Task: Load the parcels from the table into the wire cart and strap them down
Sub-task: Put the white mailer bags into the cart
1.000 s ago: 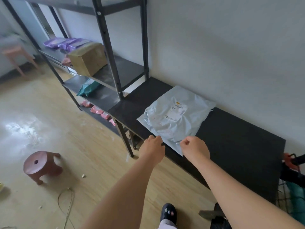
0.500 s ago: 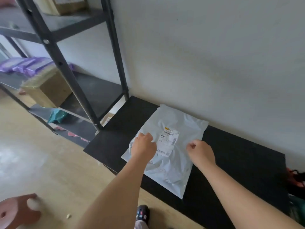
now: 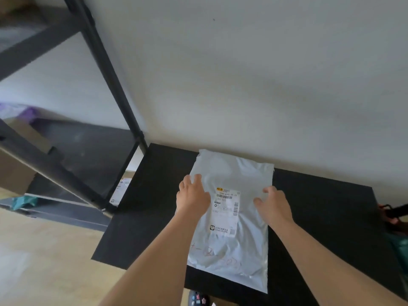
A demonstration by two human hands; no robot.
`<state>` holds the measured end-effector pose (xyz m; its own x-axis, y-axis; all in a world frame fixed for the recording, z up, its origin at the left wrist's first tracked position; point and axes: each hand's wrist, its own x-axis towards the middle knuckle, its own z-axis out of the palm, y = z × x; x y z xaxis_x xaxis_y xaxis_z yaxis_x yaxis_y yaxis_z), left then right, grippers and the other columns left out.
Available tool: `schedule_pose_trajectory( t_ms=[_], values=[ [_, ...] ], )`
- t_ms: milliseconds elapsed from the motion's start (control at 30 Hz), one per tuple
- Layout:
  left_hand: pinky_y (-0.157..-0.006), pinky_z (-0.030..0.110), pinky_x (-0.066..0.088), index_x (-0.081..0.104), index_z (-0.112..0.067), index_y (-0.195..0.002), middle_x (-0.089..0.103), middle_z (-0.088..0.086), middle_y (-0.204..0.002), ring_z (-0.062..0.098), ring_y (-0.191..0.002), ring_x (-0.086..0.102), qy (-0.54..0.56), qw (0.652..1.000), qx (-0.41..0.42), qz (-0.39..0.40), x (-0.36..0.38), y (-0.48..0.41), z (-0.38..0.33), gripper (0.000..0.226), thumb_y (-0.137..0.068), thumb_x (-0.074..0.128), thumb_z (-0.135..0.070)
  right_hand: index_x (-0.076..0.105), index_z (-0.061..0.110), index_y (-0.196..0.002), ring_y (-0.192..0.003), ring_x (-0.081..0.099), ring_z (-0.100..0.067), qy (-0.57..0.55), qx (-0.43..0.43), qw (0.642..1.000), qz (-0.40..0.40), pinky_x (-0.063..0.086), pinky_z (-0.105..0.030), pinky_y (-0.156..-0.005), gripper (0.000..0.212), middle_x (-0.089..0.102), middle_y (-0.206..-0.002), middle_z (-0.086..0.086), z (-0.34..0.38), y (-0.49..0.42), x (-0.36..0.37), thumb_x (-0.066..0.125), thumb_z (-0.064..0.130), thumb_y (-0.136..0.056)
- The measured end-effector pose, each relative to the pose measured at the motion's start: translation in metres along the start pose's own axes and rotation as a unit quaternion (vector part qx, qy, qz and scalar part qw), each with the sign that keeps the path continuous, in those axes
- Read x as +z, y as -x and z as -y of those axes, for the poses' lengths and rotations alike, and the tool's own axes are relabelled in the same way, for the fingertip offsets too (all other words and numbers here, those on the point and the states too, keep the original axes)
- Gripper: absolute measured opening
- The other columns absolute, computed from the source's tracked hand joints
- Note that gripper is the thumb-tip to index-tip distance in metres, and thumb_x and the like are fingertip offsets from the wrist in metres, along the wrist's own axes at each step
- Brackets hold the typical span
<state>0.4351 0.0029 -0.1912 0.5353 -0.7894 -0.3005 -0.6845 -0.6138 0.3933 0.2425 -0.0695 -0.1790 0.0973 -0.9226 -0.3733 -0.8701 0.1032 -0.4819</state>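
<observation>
- Far left there's a dark metal rack [image 3: 113,89]. It has a cardboard box [image 3: 13,171] and a teal bag [image 3: 23,202] on its shelves, all pretty blurry.
- The black worktop [image 3: 141,221] sits right up against the wall.
- Left hand [image 3: 193,196]: grip is wide, fingers spread flat on the parcel's left side, not clutching anything.
- The grey parcel [image 3: 231,250] lies flat on the worktop, with its white label [image 3: 227,206] face up between the hands.
- Right hand [image 3: 273,207]: grip is wide too, fingers splayed over the parcel's right edge.
- At the far right edge there's something red and black [image 3: 393,214], too blurry to tell what it is.
</observation>
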Motion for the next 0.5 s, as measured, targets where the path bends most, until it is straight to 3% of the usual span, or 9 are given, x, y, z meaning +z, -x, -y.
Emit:
schedule_pose_trajectory(
  t_ms=[67,167,500],
  values=[
    [-0.096,0.037,0.042,0.024,-0.023,-0.144,0.030,0.005,-0.143,0.025,-0.129,0.034,0.000,1.000,-0.006,0.012,0.005,-0.006,0.001,0.058,-0.092,0.051,-0.023,0.042,0.010,-0.138,-0.100,0.059,-0.024,-0.015,0.031,0.999,0.007,0.051,-0.035,-0.079,0.053,0.048,-0.129,-0.012,-0.002,-0.003,0.006,0.063,0.026,-0.091],
    [-0.096,0.037,0.040,0.017,-0.023,-0.147,0.030,0.006,-0.144,0.026,-0.131,0.033,-0.009,0.999,-0.019,0.037,0.011,-0.013,0.003,0.063,-0.094,0.051,-0.026,0.039,0.010,-0.136,-0.093,0.057,-0.022,-0.043,0.060,0.997,-0.003,0.049,-0.034,-0.073,0.057,0.050,-0.126,-0.013,-0.005,-0.008,0.012,0.066,0.026,-0.089],
    [-0.085,0.037,0.043,0.023,-0.017,-0.143,0.045,0.008,-0.129,0.029,-0.118,0.047,0.102,0.985,-0.122,0.065,0.015,-0.030,0.015,0.077,-0.082,0.066,-0.038,0.039,0.006,-0.133,-0.094,0.058,-0.024,-0.107,0.138,0.984,0.030,0.049,-0.034,-0.073,0.071,0.056,-0.121,-0.011,-0.020,-0.017,0.026,0.076,0.034,-0.080]
  ],
)
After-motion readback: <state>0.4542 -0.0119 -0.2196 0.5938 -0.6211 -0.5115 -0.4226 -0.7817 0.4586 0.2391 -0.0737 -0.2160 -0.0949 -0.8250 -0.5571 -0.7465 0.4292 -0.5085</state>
